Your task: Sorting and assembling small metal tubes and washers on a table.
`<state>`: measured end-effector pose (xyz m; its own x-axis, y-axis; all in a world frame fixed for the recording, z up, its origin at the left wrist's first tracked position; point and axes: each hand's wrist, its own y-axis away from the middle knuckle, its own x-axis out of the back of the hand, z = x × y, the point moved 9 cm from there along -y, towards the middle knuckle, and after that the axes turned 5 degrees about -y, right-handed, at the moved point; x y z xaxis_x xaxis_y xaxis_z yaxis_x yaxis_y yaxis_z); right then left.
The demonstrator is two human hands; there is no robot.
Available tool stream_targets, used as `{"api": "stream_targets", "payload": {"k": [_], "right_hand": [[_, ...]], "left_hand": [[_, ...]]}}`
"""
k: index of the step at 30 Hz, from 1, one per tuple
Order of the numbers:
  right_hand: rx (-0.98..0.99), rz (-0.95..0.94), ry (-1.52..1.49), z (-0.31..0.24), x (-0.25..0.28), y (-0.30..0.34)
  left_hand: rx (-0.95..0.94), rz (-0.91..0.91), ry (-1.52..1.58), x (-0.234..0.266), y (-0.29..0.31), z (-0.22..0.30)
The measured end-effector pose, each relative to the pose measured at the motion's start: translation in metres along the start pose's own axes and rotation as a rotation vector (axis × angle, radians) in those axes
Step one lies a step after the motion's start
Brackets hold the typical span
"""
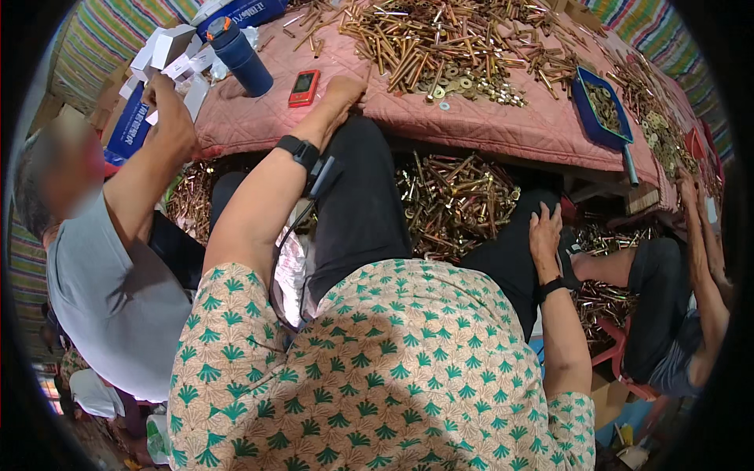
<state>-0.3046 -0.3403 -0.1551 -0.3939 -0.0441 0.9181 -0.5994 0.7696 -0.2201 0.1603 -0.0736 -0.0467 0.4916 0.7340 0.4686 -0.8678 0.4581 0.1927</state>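
My left hand (342,94) rests at the near edge of the table, its fingers curled in. Whatever it may hold is hidden. Just left of it lies a small red device (304,88) with a dark screen. A large heap of brassy bolts and tubes (440,47) spreads across the table beyond and to the right, with loose washers (455,85) at its near side. My right hand (545,234) lies on my right knee, over dark trousers, with fingers spread and nothing in them.
A pink quilted cloth (503,129) covers the table. Left stand a blue bottle (239,59) and white boxes (171,47); right, a blue scoop (601,110) of washers. More metal pieces (455,204) are heaped below. Co-workers (118,275) sit on both sides.
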Motion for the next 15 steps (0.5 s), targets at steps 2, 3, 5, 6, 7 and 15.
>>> {"api": "stream_targets", "payload": {"k": [2, 3, 5, 6, 7, 15], "right_hand": [[0.012, -0.001, 0.001, -0.001, -0.001, -0.002], [0.023, -0.001, 0.001, -0.001, -0.002, -0.003], [0.012, -0.011, 0.016, -0.005, -0.001, -0.003], [-0.004, -0.019, 0.027, -0.006, -0.001, -0.003], [-0.003, -0.017, 0.033, -0.010, 0.003, -0.004], [-0.002, -0.461, -1.271, -0.165, 0.044, -0.050]], "left_hand": [[0.027, -0.075, 0.351, -0.003, 0.027, 0.007], [0.026, -0.079, 0.355, -0.007, 0.029, 0.007], [-0.232, -0.219, 0.290, -0.024, 0.040, 0.029], [-0.295, -0.226, 0.285, -0.032, 0.046, 0.033], [-0.296, -0.227, 0.291, -0.040, 0.052, 0.035], [-0.419, -0.545, 0.230, -0.124, 0.106, 0.052]]}}
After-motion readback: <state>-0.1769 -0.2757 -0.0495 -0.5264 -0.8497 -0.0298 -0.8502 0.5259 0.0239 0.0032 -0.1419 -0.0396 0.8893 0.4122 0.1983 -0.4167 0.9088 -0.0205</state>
